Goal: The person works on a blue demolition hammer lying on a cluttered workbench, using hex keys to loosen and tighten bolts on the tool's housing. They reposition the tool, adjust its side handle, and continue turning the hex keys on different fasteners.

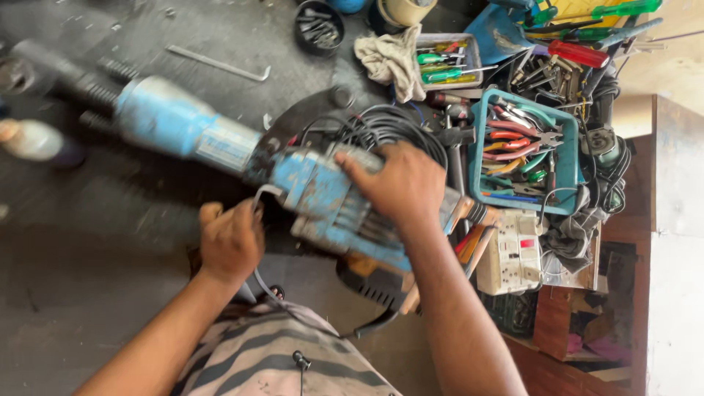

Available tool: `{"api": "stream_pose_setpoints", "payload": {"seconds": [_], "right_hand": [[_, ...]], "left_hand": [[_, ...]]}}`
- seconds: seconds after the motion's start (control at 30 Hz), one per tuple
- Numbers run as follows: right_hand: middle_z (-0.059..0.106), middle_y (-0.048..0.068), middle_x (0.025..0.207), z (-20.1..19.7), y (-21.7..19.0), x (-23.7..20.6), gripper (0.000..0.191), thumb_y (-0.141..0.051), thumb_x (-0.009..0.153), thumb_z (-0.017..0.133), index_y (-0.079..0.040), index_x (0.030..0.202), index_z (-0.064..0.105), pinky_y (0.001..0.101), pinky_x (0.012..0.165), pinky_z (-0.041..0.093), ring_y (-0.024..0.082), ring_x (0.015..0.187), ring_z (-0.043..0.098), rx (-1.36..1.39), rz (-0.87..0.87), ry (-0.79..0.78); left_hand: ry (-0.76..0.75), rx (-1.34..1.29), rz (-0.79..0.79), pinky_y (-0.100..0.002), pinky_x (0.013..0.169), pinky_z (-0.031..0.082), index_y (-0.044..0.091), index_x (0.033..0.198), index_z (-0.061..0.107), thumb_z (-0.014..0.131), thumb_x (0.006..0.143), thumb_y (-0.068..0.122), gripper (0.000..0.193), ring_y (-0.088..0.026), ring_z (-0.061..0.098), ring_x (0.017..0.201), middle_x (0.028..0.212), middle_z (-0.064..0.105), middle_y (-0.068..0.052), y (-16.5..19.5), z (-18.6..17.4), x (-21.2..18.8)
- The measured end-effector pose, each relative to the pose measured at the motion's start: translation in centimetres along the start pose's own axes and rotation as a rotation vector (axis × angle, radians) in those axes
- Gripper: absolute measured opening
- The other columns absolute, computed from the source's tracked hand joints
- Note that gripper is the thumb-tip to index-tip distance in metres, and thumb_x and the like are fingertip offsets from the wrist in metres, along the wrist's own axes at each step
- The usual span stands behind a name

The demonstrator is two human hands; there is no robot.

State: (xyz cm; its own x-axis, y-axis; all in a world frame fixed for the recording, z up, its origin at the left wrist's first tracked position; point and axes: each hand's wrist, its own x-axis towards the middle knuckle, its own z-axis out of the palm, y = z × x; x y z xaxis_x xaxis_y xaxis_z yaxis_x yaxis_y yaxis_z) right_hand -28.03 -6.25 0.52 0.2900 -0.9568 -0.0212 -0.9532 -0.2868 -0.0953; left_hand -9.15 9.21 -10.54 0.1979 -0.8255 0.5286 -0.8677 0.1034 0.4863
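A big blue power hammer [220,143] lies across the dark work surface, its worn blue motor body [323,194] near me and its black nose reaching to the upper left. My right hand [400,183] presses flat on top of the motor body, fingers spread over it. My left hand [231,240] is closed around a thin grey cable [258,198] that loops out at the body's lower left side. A coil of black cord [381,125] lies just behind the tool.
A teal basket of pliers [524,150] stands right of the tool, with a white switch box [510,253] below it. Screwdrivers [579,51], a grey tray, a rag [392,59], a black cup of bits [319,28] and a long hex key [220,64] lie at the back.
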Motion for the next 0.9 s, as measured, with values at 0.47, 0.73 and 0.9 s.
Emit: {"api": "stream_pose_setpoints", "payload": {"seconds": [0.47,0.73,0.9], "right_hand": [[0.064,0.015,0.128,1.2,-1.5,-6.5,0.062,-0.06,0.101,0.048,-0.007,0.13,0.063,0.0528,0.11,0.035,0.035,0.126,0.056,0.003,-0.053,0.32],[0.022,0.025,0.167,3.4,-1.7,-11.4,0.088,-0.06,0.097,0.051,0.0,0.159,0.031,0.0563,0.125,0.005,0.039,0.156,0.016,-0.101,-0.12,0.358],[0.022,0.025,0.167,4.9,-2.7,-13.0,0.085,-0.057,0.098,0.051,0.0,0.158,0.031,0.0567,0.125,0.005,0.039,0.157,0.016,-0.094,0.023,0.326]], "left_hand": [[-0.097,-0.259,-0.177,-0.048,0.058,0.041,0.006,0.113,0.057,0.056,0.107,0.021,0.016,-0.038,0.06,0.065,0.071,0.066,-0.015,3.7,-7.6,0.6],[-0.372,-1.437,-0.781,-0.026,0.047,0.035,0.008,0.104,0.056,0.049,0.107,0.026,0.02,-0.008,0.04,0.052,0.063,0.047,0.001,3.6,-8.2,1.7],[-0.544,-1.271,-0.653,-0.024,0.052,0.037,0.008,0.104,0.059,0.049,0.107,0.025,0.019,-0.007,0.044,0.057,0.066,0.05,0.0,1.5,-8.3,3.5]]}}
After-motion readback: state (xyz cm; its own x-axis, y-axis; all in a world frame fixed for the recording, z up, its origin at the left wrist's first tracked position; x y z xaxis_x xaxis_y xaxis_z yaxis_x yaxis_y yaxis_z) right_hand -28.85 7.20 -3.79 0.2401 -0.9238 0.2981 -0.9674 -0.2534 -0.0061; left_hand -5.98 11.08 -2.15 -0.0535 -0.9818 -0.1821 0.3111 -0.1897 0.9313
